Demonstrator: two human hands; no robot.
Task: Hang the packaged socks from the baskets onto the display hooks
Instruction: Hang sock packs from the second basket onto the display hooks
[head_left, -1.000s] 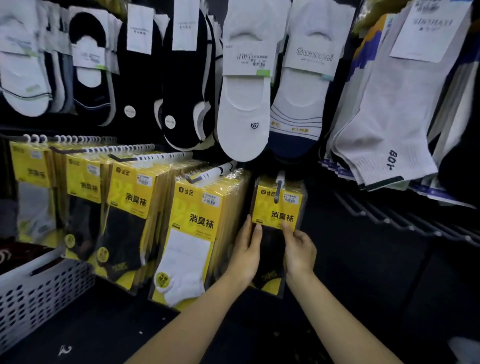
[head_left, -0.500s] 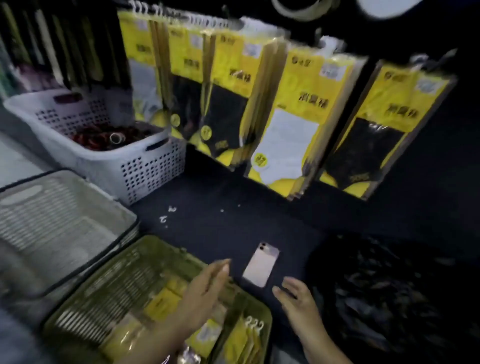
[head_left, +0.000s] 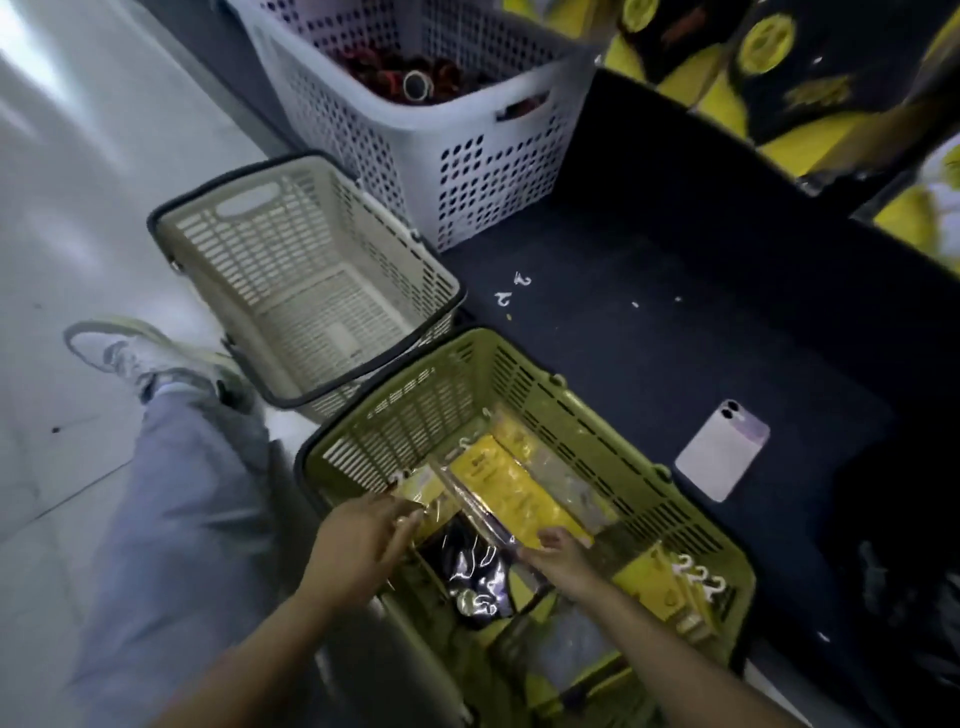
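Sock packs in green basket: light, floppy, slick film (I'd grab by the card top). Left hand pinches one; right hand touches another's edge, grip unclear.

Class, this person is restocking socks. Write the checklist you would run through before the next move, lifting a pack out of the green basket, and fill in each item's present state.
1. Sock packs in the green basket: ok, several lie inside.
2. Hands at the packs: ok, the left hand and right hand both reach into the basket.
3. Firm grip on one pack: cannot tell, the fingers blur against the wrapping.
4. Hanger hooks attached: ok on the packs at the basket's right end; cannot tell under the hands.
5. Phone out of the way: ok, it lies on the dark shelf outside the basket.
6. Free display hook: cannot tell, out of view.
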